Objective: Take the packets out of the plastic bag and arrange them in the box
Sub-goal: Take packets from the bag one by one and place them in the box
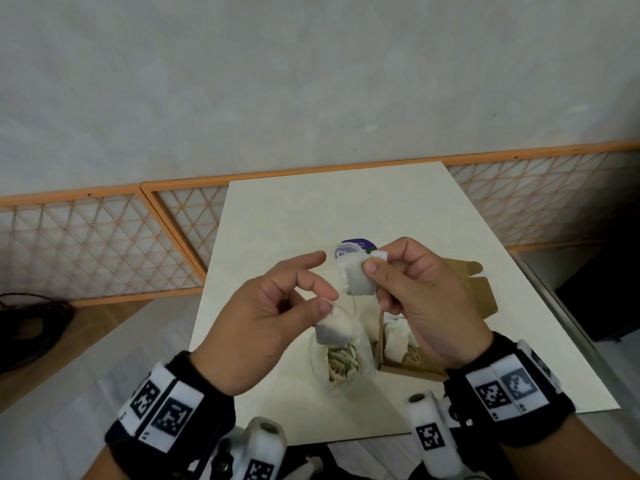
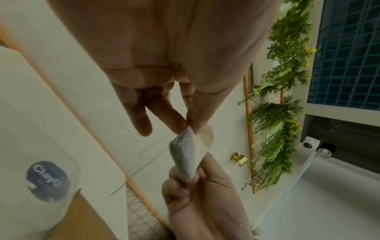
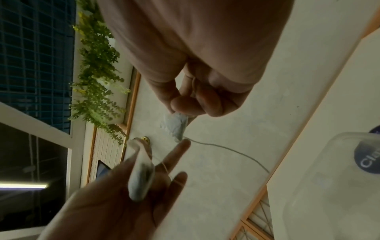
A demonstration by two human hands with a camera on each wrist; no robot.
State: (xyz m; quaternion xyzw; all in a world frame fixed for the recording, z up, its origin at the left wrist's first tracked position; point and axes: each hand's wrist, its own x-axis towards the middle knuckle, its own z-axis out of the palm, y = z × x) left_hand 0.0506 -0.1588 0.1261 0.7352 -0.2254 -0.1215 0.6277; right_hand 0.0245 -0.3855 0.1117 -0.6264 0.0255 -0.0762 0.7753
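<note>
White paper packets are in both hands above the table (image 1: 311, 209): the right hand (image 1: 415, 299) pinches one packet (image 1: 358, 277) between thumb and forefinger, the left hand (image 1: 266, 317) pinches a second packet (image 1: 334, 329) at its top corner with thumb and a finger, its other fingers spread loose. A thin string (image 3: 232, 150) trails from the right-hand packet.

The likely trouble is that string. If it is snagged on the left-hand packet or on what remains in the plastic bag (image 1: 341, 365), pulling the hands apart could drag a packet loose or tear it; whether it is caught cannot be told. Both pinches are light corner holds, so a tug could also drop a packet outside the box (image 1: 408, 370).

Only the head view shows the bag with more packets near the table's near edge, and the box just right of it, partly behind the right hand, with packets already inside. The left wrist view alone shows the right fingers (image 2: 183, 183) curled round the packet's lower end. The right wrist view alone shows the string's long loose curve and the left packet (image 3: 141, 172) edge-on.
</note>
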